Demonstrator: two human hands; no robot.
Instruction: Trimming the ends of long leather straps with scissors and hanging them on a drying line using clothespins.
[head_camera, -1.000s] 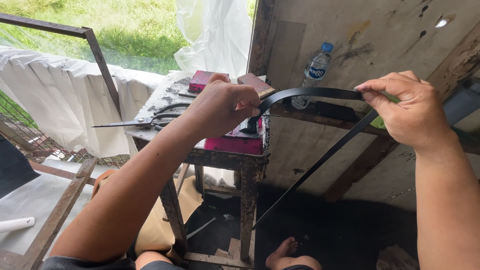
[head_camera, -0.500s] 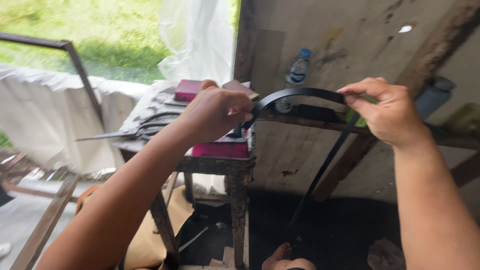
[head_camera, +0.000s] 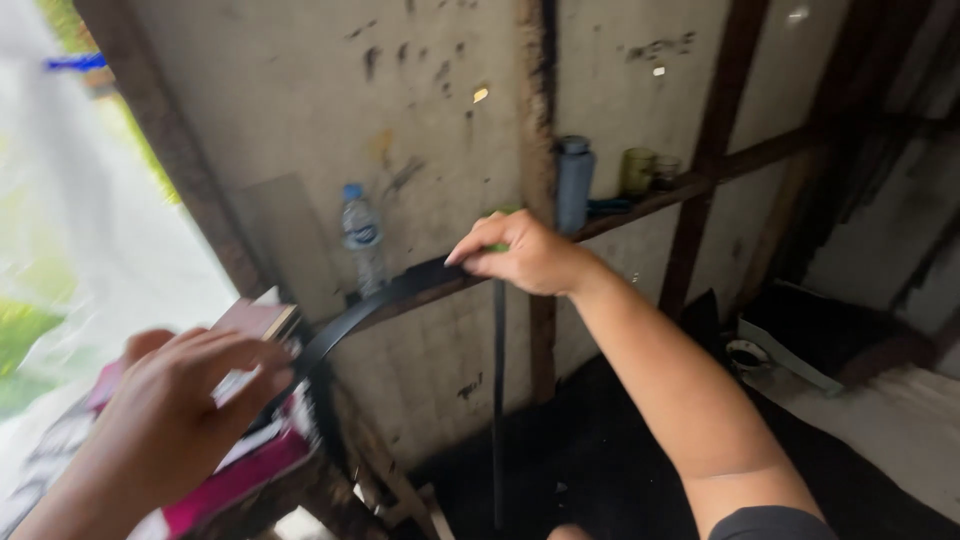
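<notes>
Just behind the right hand (head_camera: 530, 258) runs a wooden wall ledge (head_camera: 690, 190) crowded with a plastic bottle (head_camera: 362, 235), a blue tumbler (head_camera: 574, 183) and a green cup (head_camera: 637, 170), blocking any reach forward. A black strap (head_camera: 380, 300) arcs between it and the left hand (head_camera: 195, 385). Below the right hand, beside the hanging strap end, the space lies open down to the dark floor.

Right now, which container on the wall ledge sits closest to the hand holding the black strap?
The tall grey-blue flask, just beside the right hand; the clear water bottle and green jar stand farther away.

Rough shed workshop (bare timber frame (head_camera: 716, 150)), stained wall (head_camera: 300, 120)
</notes>
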